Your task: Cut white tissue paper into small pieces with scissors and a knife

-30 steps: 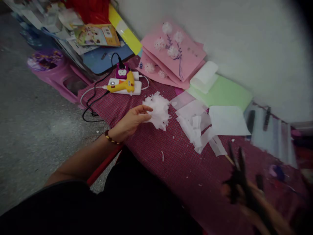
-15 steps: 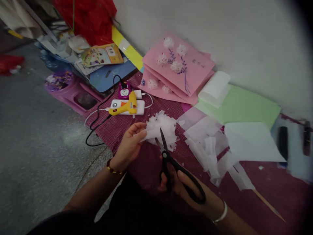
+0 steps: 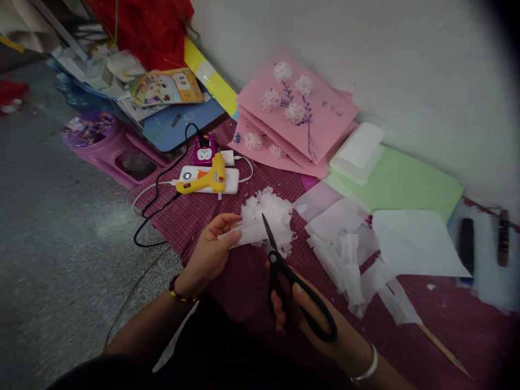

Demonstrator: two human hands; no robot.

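Between thumb and fingers, my left hand (image 3: 213, 244) pinches a strip of thin white paper (image 3: 249, 234). My right hand (image 3: 303, 303) has its fingers through the handles of black-handled scissors (image 3: 273, 258). Their blades point up and away from me, at the strip's right part; one blade shows above the paper and the other is mostly hidden. Beneath and behind the strip lies a heap of small white paper cuttings (image 3: 270, 208) on the dark red checked cloth (image 3: 179, 216).
A yellow glue gun (image 3: 203, 181) rests on a white power bank (image 3: 231, 181). Pink cards with white paper flowers (image 3: 292, 114) lean by the wall. More white strips (image 3: 341, 260), green paper (image 3: 418, 179) and a pencil (image 3: 444, 352) lie right. A pink stool (image 3: 117, 157) stands left.
The scissor blades, apart before, now lie closer together over the strip. My view has shifted slightly; the left hand keeps its pinch on the paper.
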